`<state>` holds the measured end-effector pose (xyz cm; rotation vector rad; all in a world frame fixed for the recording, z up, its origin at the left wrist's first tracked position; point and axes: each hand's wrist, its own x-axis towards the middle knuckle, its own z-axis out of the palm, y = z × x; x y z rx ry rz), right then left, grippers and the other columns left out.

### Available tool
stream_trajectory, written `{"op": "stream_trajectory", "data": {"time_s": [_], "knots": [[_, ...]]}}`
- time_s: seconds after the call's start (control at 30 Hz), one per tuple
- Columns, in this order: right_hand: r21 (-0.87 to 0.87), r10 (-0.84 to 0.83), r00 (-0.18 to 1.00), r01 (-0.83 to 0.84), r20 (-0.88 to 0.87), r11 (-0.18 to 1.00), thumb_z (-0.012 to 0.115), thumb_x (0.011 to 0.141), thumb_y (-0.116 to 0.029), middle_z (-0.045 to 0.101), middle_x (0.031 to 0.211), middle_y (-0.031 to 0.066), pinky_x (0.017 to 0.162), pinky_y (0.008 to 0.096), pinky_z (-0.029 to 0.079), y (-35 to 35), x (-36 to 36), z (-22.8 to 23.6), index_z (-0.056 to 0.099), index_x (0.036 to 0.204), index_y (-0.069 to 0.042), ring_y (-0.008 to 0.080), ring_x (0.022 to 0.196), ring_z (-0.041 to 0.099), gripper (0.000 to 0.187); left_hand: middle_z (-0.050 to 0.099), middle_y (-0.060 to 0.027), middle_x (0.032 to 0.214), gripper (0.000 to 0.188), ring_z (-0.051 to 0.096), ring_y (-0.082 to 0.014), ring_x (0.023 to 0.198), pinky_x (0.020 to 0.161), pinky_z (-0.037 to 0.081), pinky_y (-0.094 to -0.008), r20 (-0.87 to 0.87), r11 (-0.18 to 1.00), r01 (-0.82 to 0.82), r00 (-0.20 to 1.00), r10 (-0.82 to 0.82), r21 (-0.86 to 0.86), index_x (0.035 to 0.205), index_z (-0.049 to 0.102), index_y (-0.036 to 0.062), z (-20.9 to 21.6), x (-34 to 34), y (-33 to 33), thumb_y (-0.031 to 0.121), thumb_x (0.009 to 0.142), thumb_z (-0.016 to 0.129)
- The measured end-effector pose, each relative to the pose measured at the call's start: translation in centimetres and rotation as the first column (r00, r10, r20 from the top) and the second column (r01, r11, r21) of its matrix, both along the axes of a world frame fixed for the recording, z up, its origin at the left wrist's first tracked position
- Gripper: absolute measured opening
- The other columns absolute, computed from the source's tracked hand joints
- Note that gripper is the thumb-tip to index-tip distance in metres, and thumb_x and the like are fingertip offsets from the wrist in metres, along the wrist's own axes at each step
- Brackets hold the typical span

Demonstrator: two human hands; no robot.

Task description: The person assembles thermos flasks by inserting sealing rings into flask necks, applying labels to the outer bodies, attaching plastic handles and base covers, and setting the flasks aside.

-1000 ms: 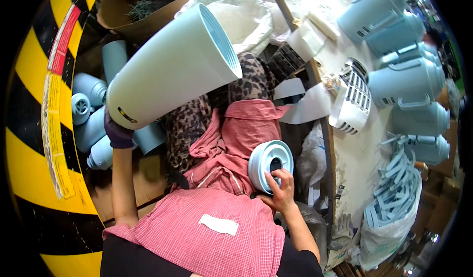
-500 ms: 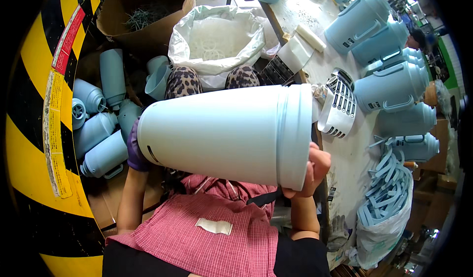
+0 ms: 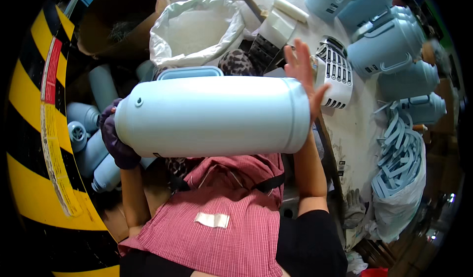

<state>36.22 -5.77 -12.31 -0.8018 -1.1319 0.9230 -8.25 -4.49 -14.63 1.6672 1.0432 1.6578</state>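
Note:
A large light blue thermos jug body (image 3: 212,117) lies level across my lap, with its narrower shoulder to the left and its wide base to the right. Its handle (image 3: 192,72) shows along the far side, and a small round hole sits near the shoulder. My left hand (image 3: 117,138), in a purple glove, is closed round the shoulder end; part of its fingers is hidden behind the jug. Bare and with fingers spread, my right hand (image 3: 306,77) has its palm against the base end.
Similar blue jugs lie in a heap (image 3: 79,136) at the left, beside a yellow-and-black striped panel (image 3: 29,178). A lined white bag (image 3: 162,52) and a cardboard box (image 3: 152,6) stand ahead. On the right-hand table are label sheets (image 3: 337,72), upright jugs (image 3: 379,48) and a bag of blue strips (image 3: 401,163).
The jug has rolled about its length, bringing its handle and small hole into sight. My right hand has gone from gripping the base rim to spread fingers. The whole view has shifted slightly.

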Motion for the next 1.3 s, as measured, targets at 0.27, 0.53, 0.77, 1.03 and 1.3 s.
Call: {"op": "stream_trajectory", "data": {"time_s": [0.27,0.53,0.77,1.03,1.3], "knots": [[0.230,-0.406,0.741,0.334,0.536,0.914,0.029,0.102,-0.077,0.057,0.132,0.0219,0.107,0.0447,0.041,-9.4,-1.6,0.1,0.060,0.136,0.005,0.0308,0.123,0.054,0.094,0.062,-0.0153,0.136,0.041,0.058,-0.0312,0.129,0.114,0.041,-0.0448,0.520,0.870,0.210,0.852,0.062,-0.447,0.135,0.060,-0.0025,-2.4,-2.3,-0.8,0.027,0.110,0.048],[0.105,-0.623,0.781,0.618,0.034,0.779,0.027,0.105,-0.074,0.058,0.122,0.0167,0.104,0.0402,0.041,-6.0,-2.5,-5.4,0.064,0.135,0.003,0.0261,0.116,0.052,0.091,0.063,-0.0209,0.137,0.057,0.061,-0.0390,0.127,0.103,0.051,-0.0515,-0.582,0.875,0.006,0.749,0.317,0.484,0.134,0.058,0.0014,12.8,3.1,0.3,0.047,0.100,0.058],[-0.027,-0.050,0.944,0.043,-0.325,0.999,0.025,0.102,-0.078,0.014,0.174,0.0109,0.128,0.0423,0.007,-5.4,2.0,-4.9,0.021,0.166,-0.004,0.0247,0.159,0.012,0.098,0.059,-0.0201,0.145,0.052,0.056,-0.0378,0.135,0.115,0.044,-0.0510,-0.786,0.903,0.095,0.537,0.307,0.418,0.142,0.055,0.0012,9.9,2.8,4.3,0.037,0.106,0.053],[0.286,-0.798,0.191,0.865,0.572,0.412,0.057,0.101,-0.011,0.071,0.126,0.0131,0.100,0.0369,0.050,-9.4,29.6,8.0,0.070,0.127,-0.002,0.0262,0.111,0.065,0.030,0.050,-0.0223,0.153,0.049,0.054,-0.0426,0.138,0.114,0.046,-0.0569,-0.731,0.905,0.255,0.677,0.084,0.340,0.140,0.052,0.0076,18.0,5.8,7.4,0.042,0.106,0.047],[0.308,0.223,-0.283,0.948,0.933,-0.083,0.072,0.092,-0.037,0.073,0.124,0.0183,0.108,0.0537,0.044,-18.1,57.5,8.0,0.072,0.128,-0.010,0.0376,0.126,0.063,0.046,0.043,-0.0277,0.161,0.039,0.045,-0.0435,0.146,0.121,0.035,-0.0523,-0.535,0.991,0.131,0.835,-0.128,-0.034,0.098,0.055,0.0082,14.7,10.5,2.7,0.044,0.088,0.069]]}}
